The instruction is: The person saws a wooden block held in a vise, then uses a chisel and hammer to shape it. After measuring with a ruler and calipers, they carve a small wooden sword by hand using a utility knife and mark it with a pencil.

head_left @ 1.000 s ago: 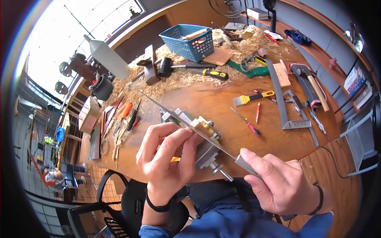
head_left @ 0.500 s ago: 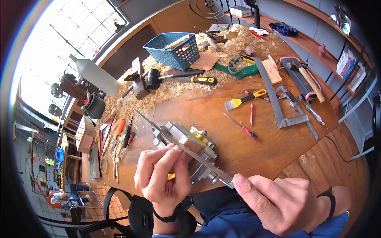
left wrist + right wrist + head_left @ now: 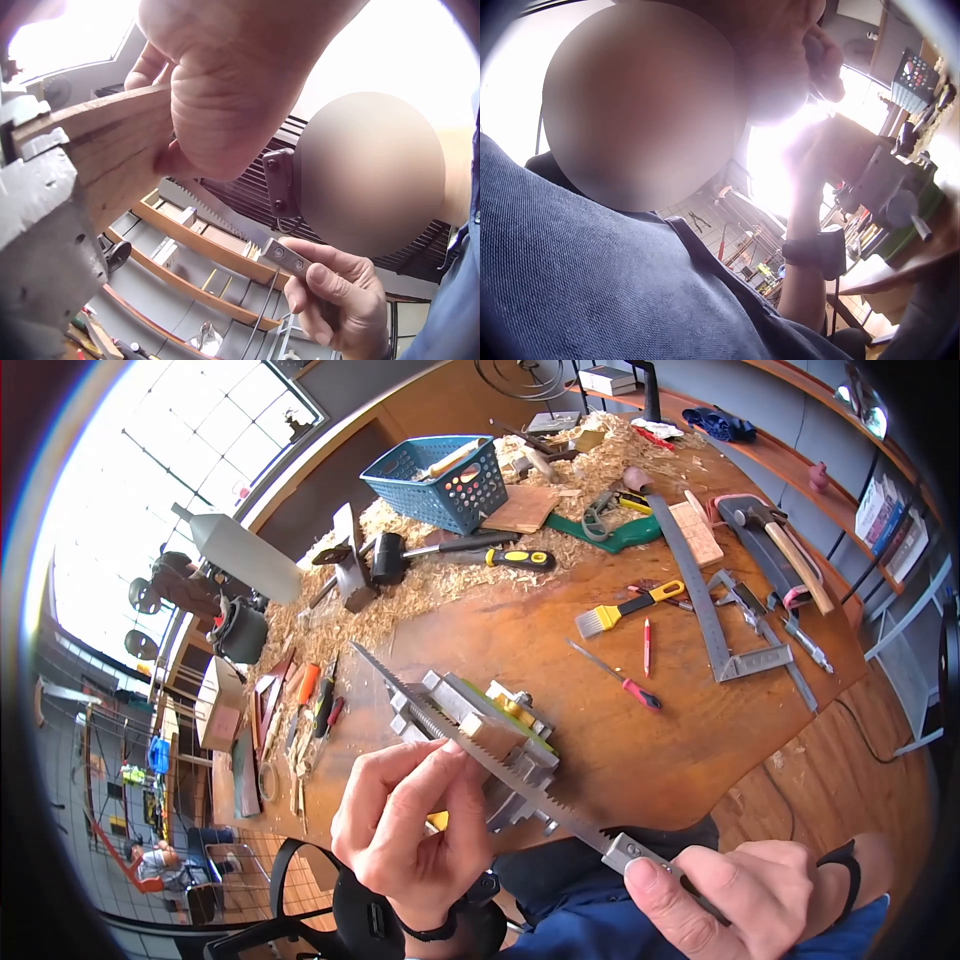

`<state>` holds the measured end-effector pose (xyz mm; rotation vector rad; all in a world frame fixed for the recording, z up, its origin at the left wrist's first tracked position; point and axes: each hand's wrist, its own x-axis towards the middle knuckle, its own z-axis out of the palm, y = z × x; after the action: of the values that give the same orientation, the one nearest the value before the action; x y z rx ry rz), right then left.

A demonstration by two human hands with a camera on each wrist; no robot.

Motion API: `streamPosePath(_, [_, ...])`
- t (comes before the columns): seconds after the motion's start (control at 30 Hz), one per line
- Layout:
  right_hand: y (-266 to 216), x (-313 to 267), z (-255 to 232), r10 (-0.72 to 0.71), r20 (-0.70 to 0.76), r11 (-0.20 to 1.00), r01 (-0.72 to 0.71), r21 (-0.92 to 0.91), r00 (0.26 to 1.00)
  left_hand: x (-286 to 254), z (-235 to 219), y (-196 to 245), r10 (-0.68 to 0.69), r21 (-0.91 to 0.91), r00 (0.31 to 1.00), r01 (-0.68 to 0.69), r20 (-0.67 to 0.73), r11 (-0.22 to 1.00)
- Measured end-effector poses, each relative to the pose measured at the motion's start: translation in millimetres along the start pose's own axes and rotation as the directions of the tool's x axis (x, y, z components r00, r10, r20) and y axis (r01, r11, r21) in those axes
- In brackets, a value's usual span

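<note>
My right hand (image 3: 735, 900) grips the metal handle of a toothed saw (image 3: 525, 790). The blade slants up and left over a light wooden board (image 3: 495, 738). That board is clamped in a grey metal vise (image 3: 450, 698) near the table's front edge. My left hand (image 3: 410, 820) has its bent fingertips at the board's end, right beside the blade. In the left wrist view, thumb and fingers lie on opposite faces of the board (image 3: 124, 157), and the saw blade (image 3: 210, 204) passes behind the hand.
Right of the vise lie a brush (image 3: 630, 610), a red pencil (image 3: 647, 648), a red-handled screwdriver (image 3: 620, 678) and a metal square (image 3: 700, 600). Wood shavings, a blue basket (image 3: 440, 490) and a mallet (image 3: 388, 558) fill the back. Chisel-like tools with coloured handles (image 3: 310, 685) lie left.
My right hand has drawn the saw back, down and to the right, so more of its handle shows. The left hand stays at the board. The head view has shifted and tilted a little.
</note>
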<state>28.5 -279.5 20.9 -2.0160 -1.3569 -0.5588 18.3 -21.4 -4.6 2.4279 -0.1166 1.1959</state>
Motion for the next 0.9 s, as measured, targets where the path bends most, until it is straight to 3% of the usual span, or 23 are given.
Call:
streamPosePath(0.37, [7.2, 0.1, 11.8, -0.032, 0.011, 0.999, 0.033, -0.031, 0.999, 0.6, 8.8, -4.1, 0.102, -0.002, 0.994, -0.103, -0.041, 0.995])
streamPosePath(0.73, [-3.1, -24.9, -16.8, 0.098, -0.033, 0.985, -0.092, 0.148, 0.995, 1.1, 8.7, -0.2, 0.121, 0.024, 0.992, -0.12, -0.039, 0.992])
streamPosePath(0.9, [-4.8, -22.7, -16.0, 0.08, 0.024, 0.993, -0.082, 0.091, 0.997, 2.6, 5.6, -1.4, 0.129, 0.026, 0.991, -0.129, -0.019, 0.991])
